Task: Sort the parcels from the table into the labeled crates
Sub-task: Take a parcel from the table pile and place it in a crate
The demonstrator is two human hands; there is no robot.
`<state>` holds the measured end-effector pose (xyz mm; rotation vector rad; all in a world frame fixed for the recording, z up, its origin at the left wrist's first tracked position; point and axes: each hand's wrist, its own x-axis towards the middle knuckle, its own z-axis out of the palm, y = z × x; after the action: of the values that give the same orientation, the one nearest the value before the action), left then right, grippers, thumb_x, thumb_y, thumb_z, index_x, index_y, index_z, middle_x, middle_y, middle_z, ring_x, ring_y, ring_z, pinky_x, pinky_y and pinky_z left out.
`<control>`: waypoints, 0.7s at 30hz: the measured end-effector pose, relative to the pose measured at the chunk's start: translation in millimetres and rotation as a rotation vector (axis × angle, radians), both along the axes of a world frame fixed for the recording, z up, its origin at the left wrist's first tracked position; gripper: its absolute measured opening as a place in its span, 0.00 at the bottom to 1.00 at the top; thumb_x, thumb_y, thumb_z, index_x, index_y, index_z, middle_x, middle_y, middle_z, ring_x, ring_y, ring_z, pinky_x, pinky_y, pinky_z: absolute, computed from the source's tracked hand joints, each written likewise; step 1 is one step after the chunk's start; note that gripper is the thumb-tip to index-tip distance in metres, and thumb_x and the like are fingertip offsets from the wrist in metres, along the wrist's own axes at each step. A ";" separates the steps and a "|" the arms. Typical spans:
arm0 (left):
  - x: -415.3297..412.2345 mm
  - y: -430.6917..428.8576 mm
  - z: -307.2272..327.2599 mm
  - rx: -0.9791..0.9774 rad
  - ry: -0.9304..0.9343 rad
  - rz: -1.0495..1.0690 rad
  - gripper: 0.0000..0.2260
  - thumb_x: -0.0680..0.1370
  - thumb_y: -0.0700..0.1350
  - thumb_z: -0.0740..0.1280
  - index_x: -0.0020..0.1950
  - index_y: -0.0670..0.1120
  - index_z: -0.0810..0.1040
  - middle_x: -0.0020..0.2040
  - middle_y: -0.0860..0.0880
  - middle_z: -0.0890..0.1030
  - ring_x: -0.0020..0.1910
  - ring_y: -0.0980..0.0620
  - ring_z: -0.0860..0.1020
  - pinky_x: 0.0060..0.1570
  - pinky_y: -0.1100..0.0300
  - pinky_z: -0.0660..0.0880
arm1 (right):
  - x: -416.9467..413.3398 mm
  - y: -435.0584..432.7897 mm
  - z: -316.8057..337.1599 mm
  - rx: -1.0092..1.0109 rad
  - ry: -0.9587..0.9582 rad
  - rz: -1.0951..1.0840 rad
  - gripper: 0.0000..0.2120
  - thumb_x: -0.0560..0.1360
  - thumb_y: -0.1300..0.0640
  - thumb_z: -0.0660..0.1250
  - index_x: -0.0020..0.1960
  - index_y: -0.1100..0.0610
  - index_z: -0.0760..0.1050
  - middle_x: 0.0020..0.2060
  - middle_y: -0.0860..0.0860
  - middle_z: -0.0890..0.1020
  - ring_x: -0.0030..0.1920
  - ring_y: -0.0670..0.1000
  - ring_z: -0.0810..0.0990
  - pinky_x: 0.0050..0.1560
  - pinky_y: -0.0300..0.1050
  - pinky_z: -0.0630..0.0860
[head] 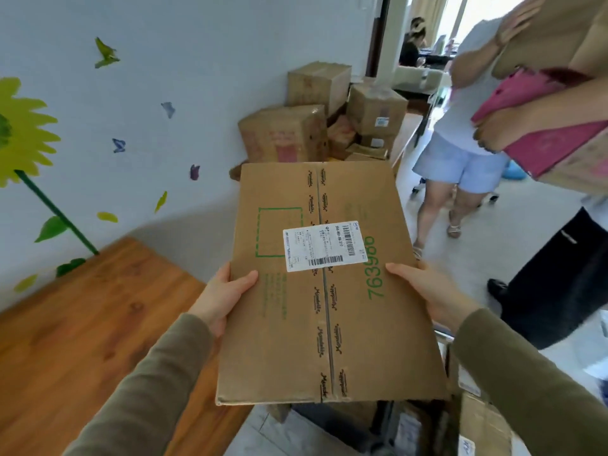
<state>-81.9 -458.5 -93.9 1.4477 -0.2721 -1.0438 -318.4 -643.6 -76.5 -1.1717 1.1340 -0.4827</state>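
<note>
The flat cardboard parcel (pixel 329 284) is held in the air, nearly level, just right of the wooden worktop (pixel 82 324) and above dark containers that I cannot identify as crates. The step in hand seems to be reading it and carrying it to its crate.

The left hand (pixel 223 291) and the right hand (pixel 424 287) hold its two long edges; the fingers (pixel 245 279) are clamped on the parcel, thumbs on the top face, the rest hidden below. To do this well, I would hold it level with both hands, because it is wide and thin and may bend; another person (pixel 460 126) stands near on the right, so a turn needs care.

The face is brown and a little worn; a printed tape seam (pixel 325 324) runs along its middle; a green dashed frame (pixel 273 232) is left of it and a green number (pixel 375 268) is right of it; the white shipping label (pixel 324 245) with barcodes lies across the seam, but its small text is not readable.
</note>
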 end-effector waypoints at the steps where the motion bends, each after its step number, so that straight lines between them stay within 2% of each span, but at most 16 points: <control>1: -5.0 -16.0 -2.9 0.006 0.004 -0.024 0.15 0.78 0.40 0.65 0.64 0.47 0.70 0.50 0.42 0.83 0.43 0.45 0.82 0.36 0.52 0.80 | -9.0 -12.5 -3.8 0.005 0.005 -0.011 0.18 0.74 0.58 0.69 0.62 0.63 0.72 0.46 0.57 0.83 0.43 0.54 0.83 0.38 0.46 0.79; 3: -11.3 -45.1 -10.4 0.016 0.004 -0.057 0.16 0.78 0.40 0.65 0.65 0.48 0.70 0.52 0.42 0.82 0.47 0.43 0.82 0.43 0.48 0.79 | -24.5 -33.6 -10.6 0.015 0.015 -0.030 0.15 0.75 0.58 0.68 0.60 0.62 0.74 0.44 0.56 0.83 0.40 0.52 0.83 0.34 0.42 0.79; 5: -15.2 -66.7 -17.4 0.023 0.005 -0.082 0.17 0.78 0.41 0.66 0.67 0.47 0.70 0.55 0.42 0.82 0.51 0.42 0.81 0.49 0.46 0.78 | -34.9 -47.4 -15.0 0.016 0.007 -0.052 0.12 0.76 0.59 0.67 0.58 0.60 0.74 0.43 0.55 0.83 0.40 0.52 0.82 0.33 0.43 0.78; 9: -19.2 -106.4 -33.8 0.046 0.018 -0.154 0.17 0.78 0.44 0.67 0.66 0.48 0.71 0.54 0.44 0.82 0.50 0.44 0.82 0.45 0.49 0.79 | -51.7 -72.1 -31.1 0.032 0.025 -0.101 0.14 0.76 0.57 0.67 0.59 0.61 0.75 0.44 0.55 0.84 0.43 0.53 0.83 0.38 0.46 0.79; 12: -17.0 -138.5 -48.7 0.072 0.008 -0.190 0.18 0.78 0.45 0.66 0.67 0.48 0.70 0.54 0.45 0.82 0.50 0.46 0.81 0.45 0.50 0.78 | -58.3 -87.6 -48.0 0.078 0.029 -0.167 0.17 0.76 0.55 0.68 0.62 0.62 0.74 0.50 0.58 0.83 0.48 0.57 0.83 0.46 0.51 0.80; 15: -17.6 -169.8 -63.5 0.092 -0.017 -0.233 0.17 0.78 0.45 0.66 0.66 0.47 0.71 0.54 0.46 0.82 0.48 0.47 0.82 0.41 0.53 0.79 | -63.0 -100.9 -64.7 0.074 0.035 -0.243 0.16 0.76 0.54 0.67 0.60 0.62 0.74 0.48 0.58 0.83 0.45 0.56 0.83 0.39 0.47 0.80; 19: -14.1 -218.3 -90.4 0.120 -0.019 -0.328 0.13 0.79 0.45 0.65 0.62 0.48 0.68 0.52 0.48 0.80 0.51 0.47 0.79 0.50 0.51 0.77 | -66.0 -121.7 -97.0 0.091 0.077 -0.376 0.15 0.76 0.51 0.67 0.57 0.61 0.75 0.43 0.56 0.83 0.42 0.56 0.82 0.43 0.50 0.79; 21: -11.3 -237.4 -106.2 0.138 -0.042 -0.380 0.15 0.79 0.45 0.65 0.65 0.48 0.69 0.54 0.48 0.79 0.53 0.47 0.79 0.52 0.52 0.76 | -67.1 -128.7 -114.6 0.097 0.113 -0.419 0.17 0.76 0.50 0.67 0.59 0.61 0.75 0.45 0.56 0.83 0.44 0.57 0.82 0.48 0.54 0.79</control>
<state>-93.2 -695.9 -200.1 1.5797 -0.5290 -1.3598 -385.5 -772.4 -191.1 -0.8845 1.4944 -0.6786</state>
